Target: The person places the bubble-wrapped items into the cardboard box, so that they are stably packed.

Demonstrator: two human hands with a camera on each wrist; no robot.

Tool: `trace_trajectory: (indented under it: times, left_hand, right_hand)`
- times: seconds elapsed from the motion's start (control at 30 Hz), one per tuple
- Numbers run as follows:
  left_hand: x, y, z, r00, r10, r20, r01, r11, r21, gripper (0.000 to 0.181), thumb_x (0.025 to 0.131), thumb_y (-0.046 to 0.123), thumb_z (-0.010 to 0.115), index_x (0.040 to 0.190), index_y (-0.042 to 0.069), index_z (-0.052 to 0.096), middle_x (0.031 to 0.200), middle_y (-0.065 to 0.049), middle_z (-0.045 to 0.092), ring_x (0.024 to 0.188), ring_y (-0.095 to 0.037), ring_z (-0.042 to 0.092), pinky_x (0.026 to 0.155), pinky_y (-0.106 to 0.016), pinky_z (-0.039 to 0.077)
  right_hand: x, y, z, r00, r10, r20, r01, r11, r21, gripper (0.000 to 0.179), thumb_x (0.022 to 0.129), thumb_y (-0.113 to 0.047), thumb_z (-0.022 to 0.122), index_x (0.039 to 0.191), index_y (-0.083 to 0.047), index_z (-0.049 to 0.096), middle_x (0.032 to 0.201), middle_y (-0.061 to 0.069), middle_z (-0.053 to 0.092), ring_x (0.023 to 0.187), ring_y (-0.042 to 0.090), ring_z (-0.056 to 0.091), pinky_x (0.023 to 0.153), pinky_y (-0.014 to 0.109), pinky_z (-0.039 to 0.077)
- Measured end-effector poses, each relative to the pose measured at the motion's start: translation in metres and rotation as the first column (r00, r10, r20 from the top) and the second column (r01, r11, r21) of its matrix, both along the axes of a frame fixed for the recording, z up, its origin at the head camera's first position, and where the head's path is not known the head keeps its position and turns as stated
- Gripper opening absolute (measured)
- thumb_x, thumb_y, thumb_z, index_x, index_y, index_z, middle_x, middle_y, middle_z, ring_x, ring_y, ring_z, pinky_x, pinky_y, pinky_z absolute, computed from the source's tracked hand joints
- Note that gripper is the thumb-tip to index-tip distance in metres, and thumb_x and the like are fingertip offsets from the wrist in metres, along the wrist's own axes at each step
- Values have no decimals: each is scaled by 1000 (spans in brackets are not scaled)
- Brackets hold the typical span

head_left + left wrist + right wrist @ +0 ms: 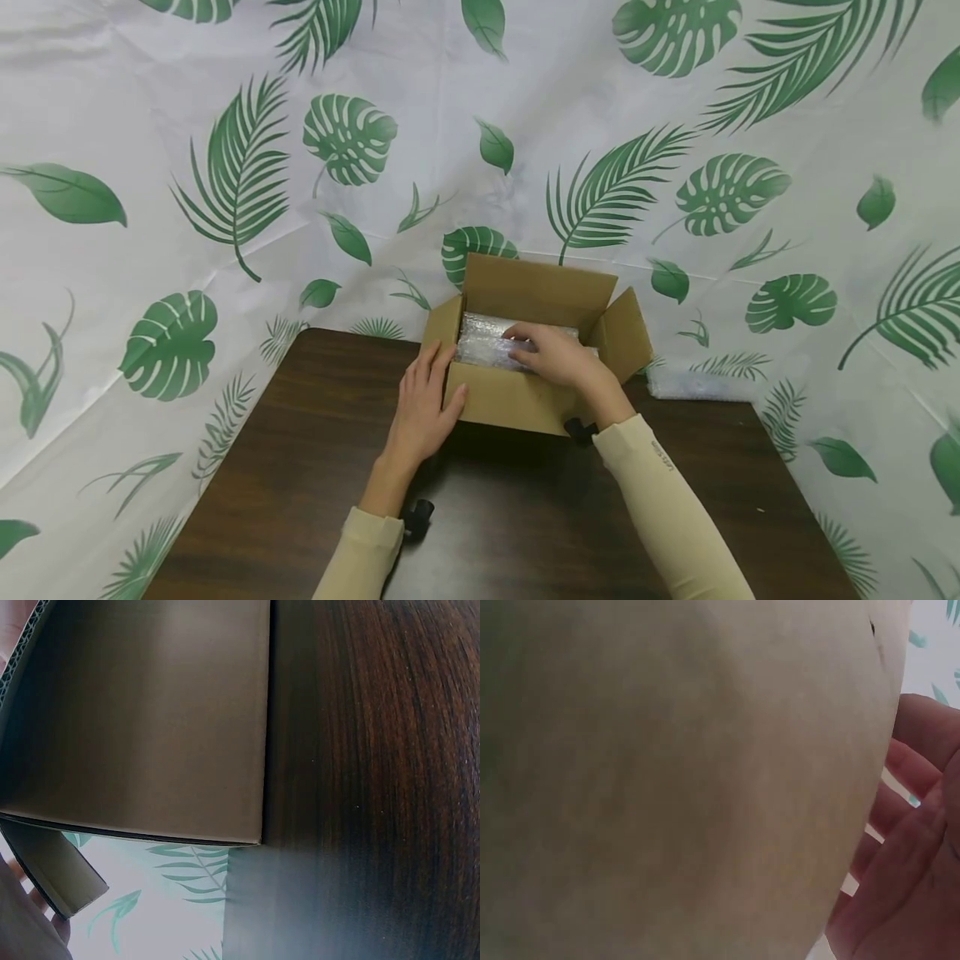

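An opened cardboard box (pixel 517 400) stands with its flaps up, holding bubble-wrapped items (pixel 487 352). My left hand (pixel 422 408) rests against the box's left front corner, its fingers along the left flap (pixel 442 323) and its thumb on the front. In the left wrist view a brown box panel (pixel 172 720) fills the upper left, and fingers show beside a small flap (pixel 56 866). Over the bubble wrap, my right hand (pixel 558 354) reaches in with bent, spread fingers touching the top. A blurred tan surface (pixel 682 780) covers much of the right wrist view beside the right hand (pixel 907 870).
A clear bubble-wrap piece (pixel 701 386) lies at the back right edge of the dark wooden table (pixel 315 467). White cloth (pixel 420 108) with green leaves hangs behind the box and around the table. Black wrist cameras (pixel 417 521) sit at both sleeve cuffs.
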State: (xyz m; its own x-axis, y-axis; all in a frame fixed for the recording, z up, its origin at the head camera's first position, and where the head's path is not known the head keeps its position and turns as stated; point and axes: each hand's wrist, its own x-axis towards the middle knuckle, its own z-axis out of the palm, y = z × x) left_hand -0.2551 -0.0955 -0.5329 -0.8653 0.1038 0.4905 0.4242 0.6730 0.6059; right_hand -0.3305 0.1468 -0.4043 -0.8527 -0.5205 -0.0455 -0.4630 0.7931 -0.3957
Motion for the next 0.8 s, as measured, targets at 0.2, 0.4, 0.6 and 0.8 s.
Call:
trace_trajectory:
  times: [0.2, 0.4, 0.6, 0.8]
  left_hand:
    - [0, 1, 0, 1000, 1, -2, -1, 1000, 3, 66, 107, 46, 55, 167, 24, 35, 174, -13, 29, 154, -42, 35, 123, -67, 30]
    - [0, 1, -1, 1000, 3, 10, -3, 1000, 2, 66, 108, 46, 54, 167, 25, 35, 175, -12, 28, 155, -40, 33, 124, -65, 30]
    - [0, 2, -1, 1000, 2, 3, -2, 1000, 1, 66, 108, 46, 54, 167, 24, 36, 175, -12, 28, 154, -40, 34, 124, -65, 30]
    - [-1, 1, -2, 1000, 3, 2, -3, 1000, 4, 65, 108, 46, 53, 167, 23, 37, 174, -12, 29, 154, -40, 34, 123, -65, 31]
  right_hand:
    - [-1, -5, -4, 1000, -25, 7, 24, 996, 84, 44, 112, -31, 57, 153, -15, 61, 153, 11, 65, 144, 35, 59, 118, 57, 46]
    - [3, -8, -3, 996, -65, -58, 74, 983, 169, 47, 112, -36, 57, 155, -17, 60, 155, 11, 62, 146, 39, 56, 121, 67, 39]
    - [14, -6, 11, 984, -84, -159, 111, 980, 166, 45, 109, -38, 63, 149, -17, 65, 151, 10, 65, 142, 38, 59, 118, 69, 39]
    - [30, 5, 37, 963, -65, -262, 103, 986, 131, 39, 110, -32, 62, 145, -15, 67, 147, 10, 67, 139, 37, 61, 114, 65, 44]
